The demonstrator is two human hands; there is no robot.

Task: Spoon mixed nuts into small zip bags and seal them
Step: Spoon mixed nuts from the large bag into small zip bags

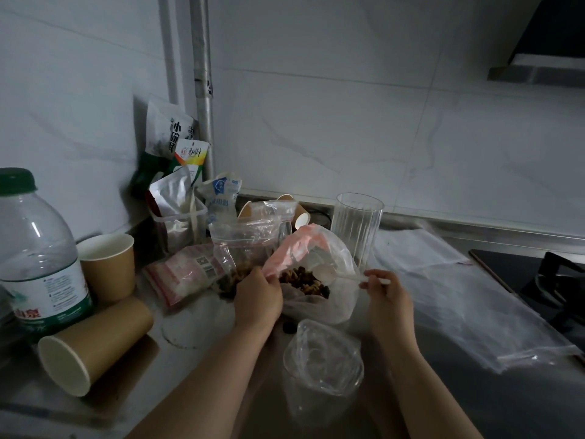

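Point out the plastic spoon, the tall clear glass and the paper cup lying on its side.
plastic spoon [329, 271]: head view, on its bowl.
tall clear glass [357, 226]: head view, mid-wall.
paper cup lying on its side [104, 335]: head view, on its brown side.

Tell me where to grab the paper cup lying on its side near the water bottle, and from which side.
Grip the tipped paper cup across its brown wall near the middle, coming from above. It lies on its side on the counter with the open mouth toward the camera, so the rounded wall faces up and is free; the water bottle crowds its left side.
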